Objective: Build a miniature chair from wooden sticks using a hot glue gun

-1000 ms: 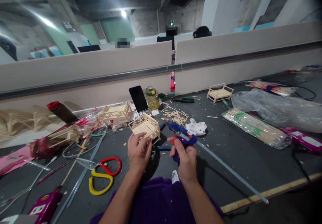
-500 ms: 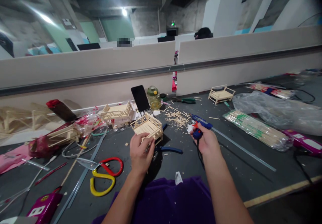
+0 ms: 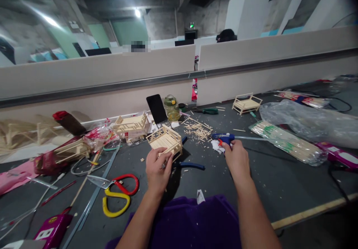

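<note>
My left hand [image 3: 159,167] is closed on the near edge of a small bed made of wooden sticks [image 3: 165,140], which it holds tilted above the table. My right hand [image 3: 236,157] grips a blue glue gun [image 3: 226,138] with a red trigger; a long clear glue stick [image 3: 250,138] sticks out of its back. Under the glue gun lies crumpled white paper [image 3: 217,147]. Blue-handled pliers [image 3: 191,165] rest below the little bed, their head partly hidden. A pile of short stick pieces [image 3: 198,129] sits between the bed and the glue gun.
Red-and-yellow scissors [image 3: 117,191] lie to the left, near a purple power strip [image 3: 53,230]. Behind stand a phone [image 3: 157,108], a green bottle [image 3: 171,108] and another stick bed [image 3: 131,124]. At right are a third bed [image 3: 246,103] and bagged sticks [image 3: 288,141]. A low partition [image 3: 112,70] runs across the back.
My right hand has carried the glue gun away from the little bed, rightward, and lowered it by the crumpled paper, its nozzle pointing left. My left hand keeps holding the bed.
</note>
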The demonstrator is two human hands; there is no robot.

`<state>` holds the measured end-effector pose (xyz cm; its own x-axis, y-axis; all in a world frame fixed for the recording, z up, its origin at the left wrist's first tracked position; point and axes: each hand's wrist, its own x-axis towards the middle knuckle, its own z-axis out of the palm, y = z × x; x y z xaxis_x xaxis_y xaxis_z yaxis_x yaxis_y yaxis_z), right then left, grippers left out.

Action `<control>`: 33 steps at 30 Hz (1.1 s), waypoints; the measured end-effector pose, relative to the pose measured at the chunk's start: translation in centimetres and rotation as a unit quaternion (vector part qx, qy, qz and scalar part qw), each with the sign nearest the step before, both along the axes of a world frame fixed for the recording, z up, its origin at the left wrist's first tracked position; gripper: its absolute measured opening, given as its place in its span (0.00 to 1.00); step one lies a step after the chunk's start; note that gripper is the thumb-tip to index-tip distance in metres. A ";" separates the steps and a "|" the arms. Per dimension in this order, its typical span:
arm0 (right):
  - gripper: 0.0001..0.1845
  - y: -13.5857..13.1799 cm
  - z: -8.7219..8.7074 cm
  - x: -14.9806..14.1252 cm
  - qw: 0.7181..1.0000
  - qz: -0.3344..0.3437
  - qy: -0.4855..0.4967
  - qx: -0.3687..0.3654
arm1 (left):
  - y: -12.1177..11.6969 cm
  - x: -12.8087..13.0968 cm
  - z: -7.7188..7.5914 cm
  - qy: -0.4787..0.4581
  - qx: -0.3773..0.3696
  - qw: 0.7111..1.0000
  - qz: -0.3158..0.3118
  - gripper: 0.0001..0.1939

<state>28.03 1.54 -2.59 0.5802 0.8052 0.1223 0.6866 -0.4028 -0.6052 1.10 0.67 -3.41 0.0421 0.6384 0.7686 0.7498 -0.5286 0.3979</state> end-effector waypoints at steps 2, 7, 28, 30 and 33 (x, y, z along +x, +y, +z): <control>0.19 -0.7 1.0 -0.4 0.995 -0.018 -0.094 -0.039 | 0.0 0.0 -0.1 -0.013 -0.007 1.000 -0.003 0.03; 0.12 -2.3 2.6 -4.4 0.985 0.052 -0.134 0.094 | 0.0 0.0 -0.3 -0.053 -0.029 0.998 -0.009 0.03; 0.11 -2.5 -0.2 -13.4 0.857 0.288 0.371 0.213 | -0.4 0.4 0.0 -0.117 -0.045 0.992 -0.017 0.03; 0.11 -2.5 -0.3 -13.4 0.855 0.283 0.379 0.214 | -0.4 0.4 -0.1 -0.116 -0.041 0.992 -0.017 0.03; 0.11 -2.4 -0.6 -13.5 0.850 0.277 0.396 0.210 | -0.3 0.4 -0.2 -0.128 -0.046 0.991 -0.015 0.03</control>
